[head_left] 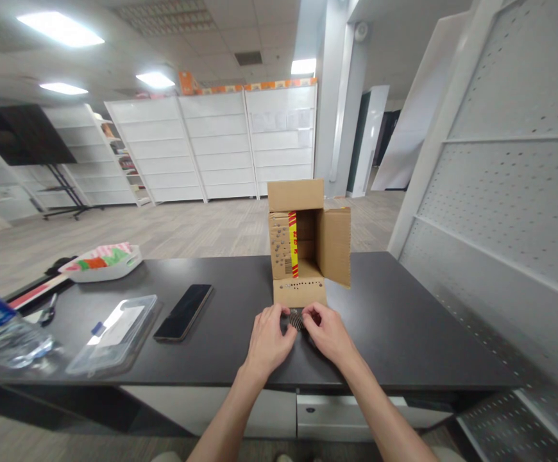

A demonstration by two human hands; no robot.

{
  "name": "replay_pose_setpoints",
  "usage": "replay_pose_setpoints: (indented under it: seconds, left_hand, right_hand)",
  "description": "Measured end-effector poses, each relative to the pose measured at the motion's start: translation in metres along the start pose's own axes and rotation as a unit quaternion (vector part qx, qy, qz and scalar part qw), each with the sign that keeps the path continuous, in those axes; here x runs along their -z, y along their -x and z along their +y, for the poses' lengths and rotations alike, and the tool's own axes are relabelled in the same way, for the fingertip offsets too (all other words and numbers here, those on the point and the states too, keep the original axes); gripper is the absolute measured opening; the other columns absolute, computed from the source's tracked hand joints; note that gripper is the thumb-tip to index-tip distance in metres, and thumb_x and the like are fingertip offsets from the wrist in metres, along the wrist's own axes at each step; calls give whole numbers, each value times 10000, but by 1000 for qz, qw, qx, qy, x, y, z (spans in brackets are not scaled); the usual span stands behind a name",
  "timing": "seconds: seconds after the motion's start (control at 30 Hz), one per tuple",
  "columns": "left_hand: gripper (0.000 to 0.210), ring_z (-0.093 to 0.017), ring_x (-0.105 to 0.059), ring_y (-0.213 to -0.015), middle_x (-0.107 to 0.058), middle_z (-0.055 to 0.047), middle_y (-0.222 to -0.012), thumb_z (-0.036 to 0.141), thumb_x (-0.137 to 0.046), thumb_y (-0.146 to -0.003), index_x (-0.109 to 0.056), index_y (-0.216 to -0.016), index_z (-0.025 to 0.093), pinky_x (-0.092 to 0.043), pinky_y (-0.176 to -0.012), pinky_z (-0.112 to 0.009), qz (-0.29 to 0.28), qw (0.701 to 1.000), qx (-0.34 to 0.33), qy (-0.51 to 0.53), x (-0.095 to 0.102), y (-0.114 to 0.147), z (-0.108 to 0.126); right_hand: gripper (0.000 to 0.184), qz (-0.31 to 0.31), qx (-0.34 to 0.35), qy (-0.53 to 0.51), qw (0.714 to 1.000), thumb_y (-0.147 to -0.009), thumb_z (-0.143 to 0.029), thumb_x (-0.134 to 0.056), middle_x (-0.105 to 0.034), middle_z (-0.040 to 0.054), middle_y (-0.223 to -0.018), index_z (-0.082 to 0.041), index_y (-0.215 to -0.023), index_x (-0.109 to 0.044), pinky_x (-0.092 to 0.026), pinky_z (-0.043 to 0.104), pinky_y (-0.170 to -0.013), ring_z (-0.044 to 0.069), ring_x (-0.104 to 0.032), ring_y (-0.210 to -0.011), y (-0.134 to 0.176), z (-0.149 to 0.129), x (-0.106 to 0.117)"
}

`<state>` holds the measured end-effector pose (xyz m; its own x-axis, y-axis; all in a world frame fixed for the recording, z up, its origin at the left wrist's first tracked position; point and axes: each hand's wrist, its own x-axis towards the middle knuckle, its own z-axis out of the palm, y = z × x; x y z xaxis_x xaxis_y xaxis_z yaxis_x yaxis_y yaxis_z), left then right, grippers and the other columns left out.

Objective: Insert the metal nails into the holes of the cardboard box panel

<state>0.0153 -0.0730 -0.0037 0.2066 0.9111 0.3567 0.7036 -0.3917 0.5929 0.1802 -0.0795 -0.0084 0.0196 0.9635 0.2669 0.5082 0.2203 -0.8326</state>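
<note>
Work looks partway: dark round spots (279, 233) dot left flap (281, 262) and lower flap (300, 298) of open cardboard box (309, 242); slim metal pieces (296, 319) lie loose, fanned on tabletop (404, 321) between left hand (270, 337) and right hand (328, 330), just before lower flap. Left thumb and index apart; right fingers curled, pinch unclear. Box brown, corrugated, boxy; tape strip (293, 245) yellow-red; tabletop dark, smooth.

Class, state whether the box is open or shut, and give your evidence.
Open: the box has flaps spread outward, and its inside shows.
</note>
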Motion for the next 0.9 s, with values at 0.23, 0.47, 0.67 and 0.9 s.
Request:
replay_pose_setpoints:
  seconds: [0.23, 0.47, 0.67, 0.9]
  left_hand:
    - [257, -251, -619, -1031, -691, -54, -1027, 135, -578, -744, -574, -977, 243, -423, -937, -393, -18, 999, -29, -30, 0, 4, 2]
    - [253, -252, -603, -1066, -678, -55, -1056, 151, -562, -757, -559, -995, 238, -404, -952, -399, -39, 997, -19, -60, 1, 3, 5]
    - [257, -240, -587, -1102, -673, -50, -1098, 166, -541, -773, -554, -1021, 229, -389, -979, -394, -59, 997, -5, -58, 4, 3, 7]
    - [260, -238, -587, -1101, -680, -47, -1092, 179, -546, -780, -566, -1034, 230, -391, -981, -393, -60, 996, -6, -65, 4, 2, 7]
  right_hand:
    - [210, 1, 5, -8, 1000, -868, -327, -489, -688, 25, -734, -205, -798, -646, -447, 278, -659, 179, -616, -677, 0, 1, -1]
    - [206, 0, 4, -7, 1000, -861, -320, -487, -686, 27, -737, -202, -801, -646, -448, 280, -667, 179, -610, -677, 0, 2, -1]
    - [198, -1, 3, -4, 1000, -856, -312, -481, -686, 24, -741, -204, -804, -638, -436, 282, -663, 179, -610, -679, 0, 1, -1]
    - [199, -2, 1, -3, 1000, -861, -323, -484, -688, 23, -748, -206, -807, -636, -440, 286, -669, 181, -615, -685, 0, 1, -1]
